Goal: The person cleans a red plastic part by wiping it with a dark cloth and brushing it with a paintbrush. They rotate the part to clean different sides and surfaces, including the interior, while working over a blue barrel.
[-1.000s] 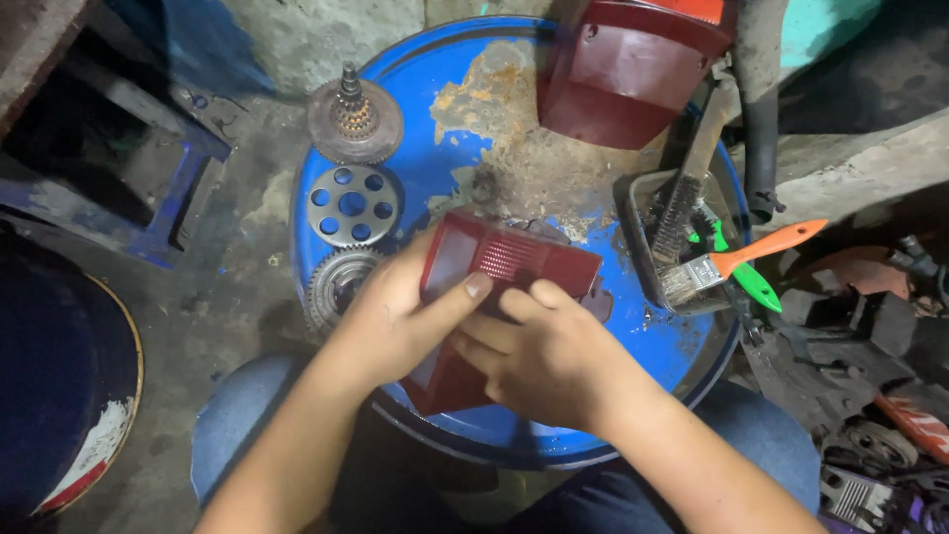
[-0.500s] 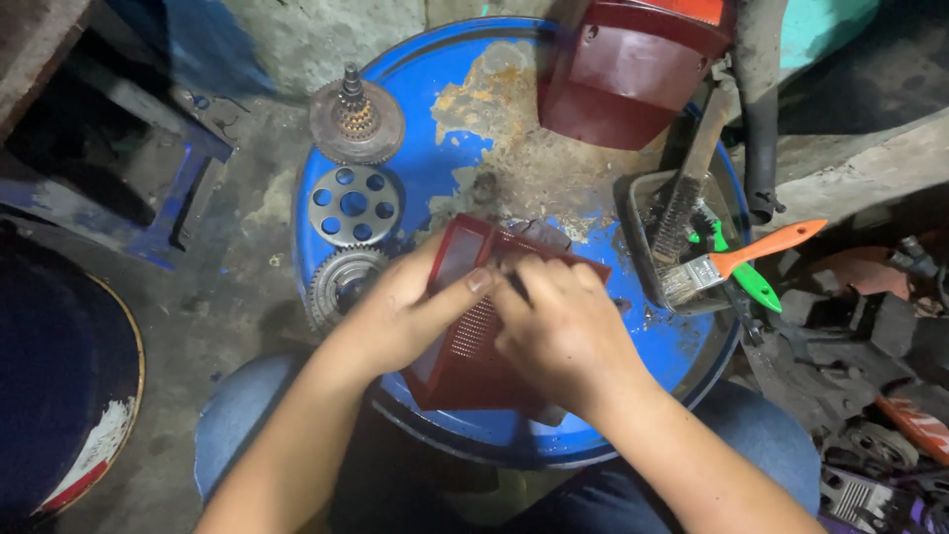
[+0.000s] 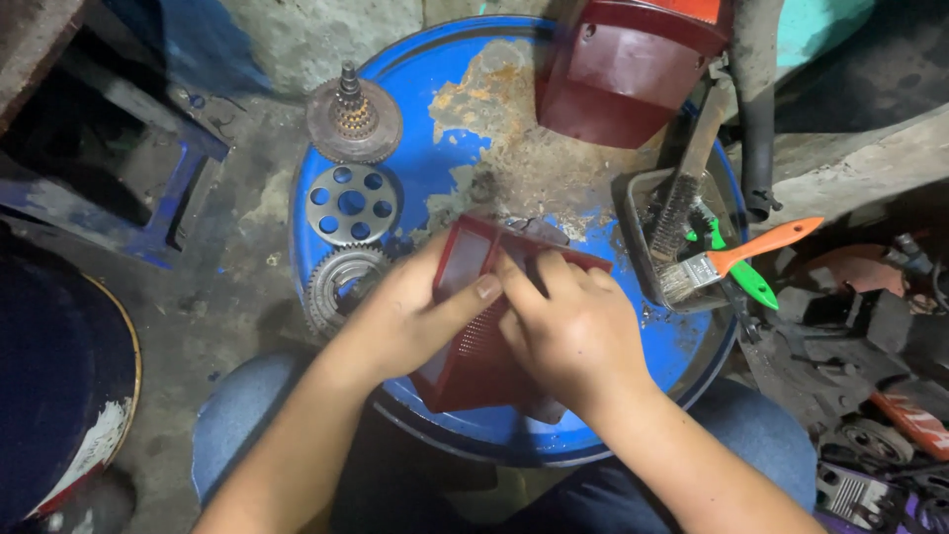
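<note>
A red lamp lens [image 3: 473, 341] is gripped by the left hand [image 3: 405, 316] and the right hand [image 3: 568, 336] over a blue drum top [image 3: 445, 148] (rusted, paint flaking). Gears [image 3: 351, 203] lie at its left edge; concrete floor [image 3: 237, 287] surrounds it.

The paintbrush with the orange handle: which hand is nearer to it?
Right. The right hand lies on the red lens cover, just left of the paintbrush; the left hand grips the cover's far side, farther away.
</note>
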